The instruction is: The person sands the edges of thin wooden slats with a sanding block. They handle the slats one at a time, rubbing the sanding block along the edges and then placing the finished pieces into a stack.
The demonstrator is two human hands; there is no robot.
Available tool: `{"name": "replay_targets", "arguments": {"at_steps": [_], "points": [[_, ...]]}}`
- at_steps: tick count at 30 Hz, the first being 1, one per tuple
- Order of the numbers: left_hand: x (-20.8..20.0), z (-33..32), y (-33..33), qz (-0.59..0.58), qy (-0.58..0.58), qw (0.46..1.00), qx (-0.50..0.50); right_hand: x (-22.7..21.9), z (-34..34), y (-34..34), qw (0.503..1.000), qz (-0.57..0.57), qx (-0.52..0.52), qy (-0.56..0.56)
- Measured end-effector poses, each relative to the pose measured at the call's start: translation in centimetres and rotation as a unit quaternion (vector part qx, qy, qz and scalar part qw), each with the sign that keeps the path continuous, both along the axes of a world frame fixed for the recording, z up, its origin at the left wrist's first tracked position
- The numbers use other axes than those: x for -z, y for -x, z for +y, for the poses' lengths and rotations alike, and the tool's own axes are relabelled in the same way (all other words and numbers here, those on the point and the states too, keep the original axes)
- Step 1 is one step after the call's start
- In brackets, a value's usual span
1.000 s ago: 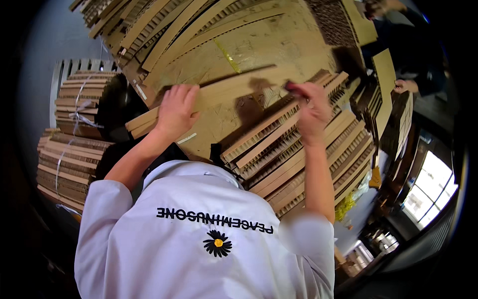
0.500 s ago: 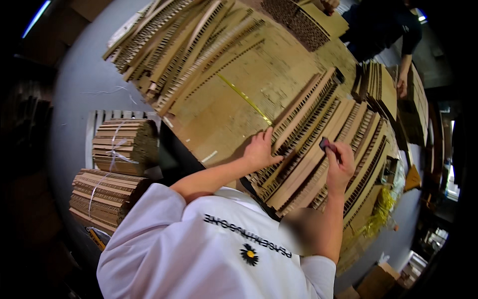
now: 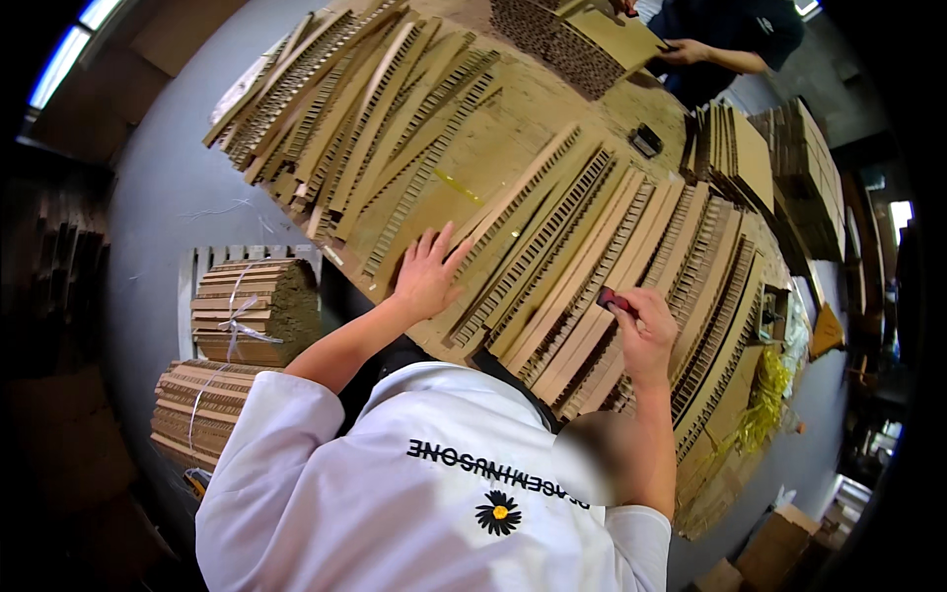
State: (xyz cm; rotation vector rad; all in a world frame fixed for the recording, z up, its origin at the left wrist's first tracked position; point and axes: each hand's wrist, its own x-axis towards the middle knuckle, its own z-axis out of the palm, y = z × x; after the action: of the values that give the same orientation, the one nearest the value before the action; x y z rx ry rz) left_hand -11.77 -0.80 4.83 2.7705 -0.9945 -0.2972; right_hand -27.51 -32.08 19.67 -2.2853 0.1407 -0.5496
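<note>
My left hand (image 3: 431, 274) lies with its fingers spread at the left edge of a row of honeycomb cardboard strips (image 3: 564, 266), its fingertips against the leftmost strip. In my right hand (image 3: 646, 331) is a small dark red and black tool (image 3: 614, 299), pinched between thumb and fingers just above the strips; its exact kind is unclear. The strips lie side by side, slanting, some showing ladder-like cut edges and others smooth brown faces. Beyond my left hand, a short piece of yellow tape (image 3: 457, 185) shows on the worktable (image 3: 533, 109), partly covered by the strips.
More strips (image 3: 345, 109) lie loosely piled at the far left. Two tied bundles (image 3: 242, 311) stand left of the table. A black box-shaped object (image 3: 646, 141) sits behind the row. Across the table a co-worker's hand (image 3: 686, 51) holds a cardboard sheet (image 3: 617, 39). Yellow strapping (image 3: 764, 400) hangs at right.
My left hand has moved left and its fingers have spread. The near strips have shifted and fanned out leftward, covering most of the yellow tape. My right hand has moved slightly left with the tool.
</note>
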Motion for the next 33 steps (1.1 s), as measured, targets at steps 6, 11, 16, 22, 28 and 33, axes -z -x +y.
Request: {"name": "replay_targets", "arguments": {"at_steps": [6,11,16,22,28,33], "points": [[3.8,-0.7,1.4,-0.011,0.02,0.999,0.023,0.3,1.5,-4.3,0.999,0.038,-0.022,0.002],[2.6,-1.0,0.0,0.078,0.047,0.993,-0.077,3.2,3.4,-8.8,0.995,0.081,-0.063,-0.019],[3.0,-1.9,2.4,-0.083,0.053,0.995,-0.021,5.5,5.8,-12.8,0.989,0.089,-0.101,-0.059],[2.5,-2.4,2.6,0.032,0.088,0.994,-0.05,7.0,5.0,-13.3,0.99,0.098,-0.079,-0.058],[1.4,-5.6,4.8,0.018,0.123,0.99,-0.072,7.4,1.4,-12.4,0.988,0.126,-0.018,-0.088],[2.2,-6.9,5.8,0.012,0.07,0.996,-0.051,7.4,0.2,-11.2,0.988,0.138,-0.014,-0.062]]}}
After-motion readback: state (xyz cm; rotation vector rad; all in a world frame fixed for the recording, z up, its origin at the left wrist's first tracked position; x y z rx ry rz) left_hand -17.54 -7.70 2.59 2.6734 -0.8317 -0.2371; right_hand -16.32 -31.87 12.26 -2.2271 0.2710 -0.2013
